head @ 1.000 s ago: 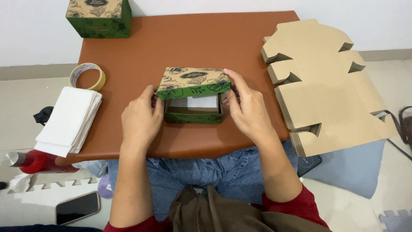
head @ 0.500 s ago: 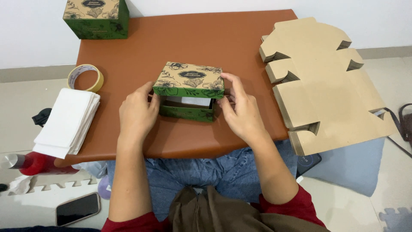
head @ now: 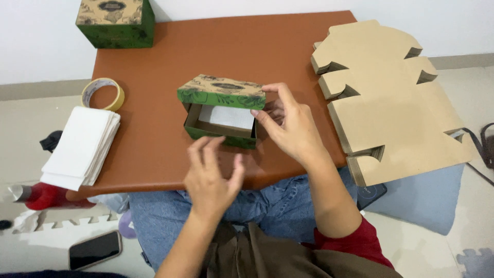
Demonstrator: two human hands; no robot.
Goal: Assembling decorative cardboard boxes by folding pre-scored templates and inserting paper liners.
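A small green box (head: 218,129) with a tan patterned lid (head: 222,91) stands in the middle of the brown table (head: 242,46). The lid is tilted up and white paper (head: 226,116) shows inside. My right hand (head: 288,128) grips the lid's right end with thumb and fingers. My left hand (head: 211,175) hovers just in front of the box with its fingers spread and holds nothing.
A second green box (head: 116,21) stands at the far left corner. A tape roll (head: 103,94) and a stack of white paper (head: 80,146) lie at the left edge. Flat cardboard blanks (head: 391,98) are piled on the right. A phone (head: 95,249) and a red bottle (head: 43,196) lie on the floor.
My left hand has come off the box's left side and drawn back toward me. My right hand has lifted the lid higher, so the inside of the box shows.
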